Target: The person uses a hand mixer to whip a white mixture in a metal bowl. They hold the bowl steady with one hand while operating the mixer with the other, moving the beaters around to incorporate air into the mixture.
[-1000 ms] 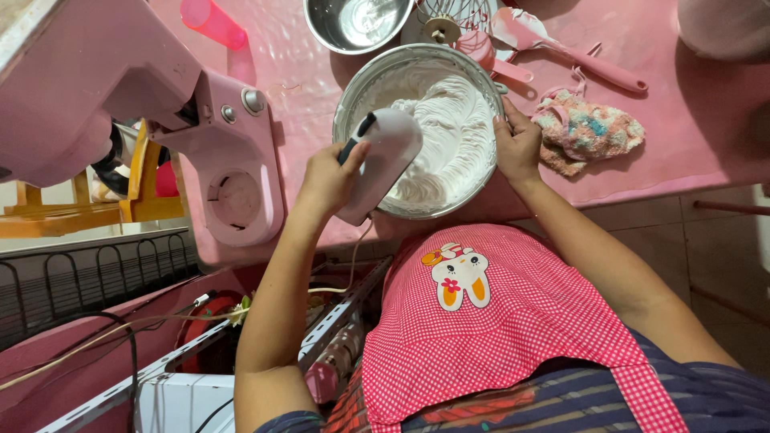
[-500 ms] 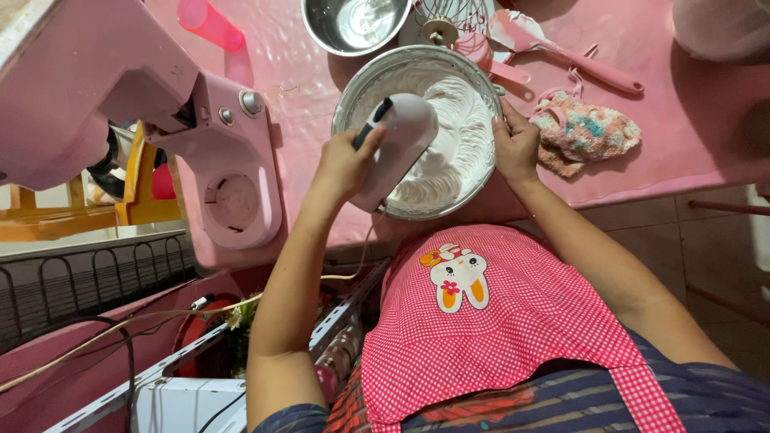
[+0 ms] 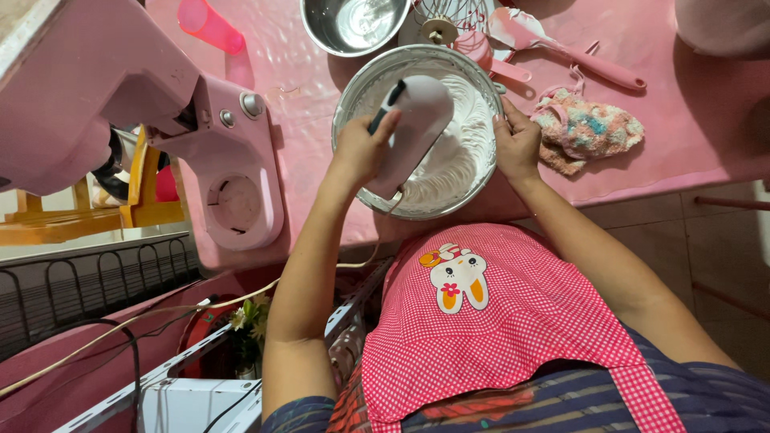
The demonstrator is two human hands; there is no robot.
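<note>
My left hand [image 3: 361,150] grips the handle of a white hand mixer [image 3: 415,128], which stands in white whipped cream [image 3: 461,156] inside a large metal bowl [image 3: 354,88] on the pink table [image 3: 698,104]. The mixer's beaters are hidden in the cream. My right hand [image 3: 516,144] holds the bowl's right rim, fingers curled over the edge.
A pink stand mixer [image 3: 204,136] stands at the left. Behind the bowl are an empty steel bowl [image 3: 353,24], a whisk attachment [image 3: 445,20], a pink spatula [image 3: 561,48] and a pink cup [image 3: 210,26]. A pastel cloth [image 3: 589,128] lies at the right.
My left hand has carried the hand mixer toward the far side of the bowl and a little to the right. My right hand stays on the rim.
</note>
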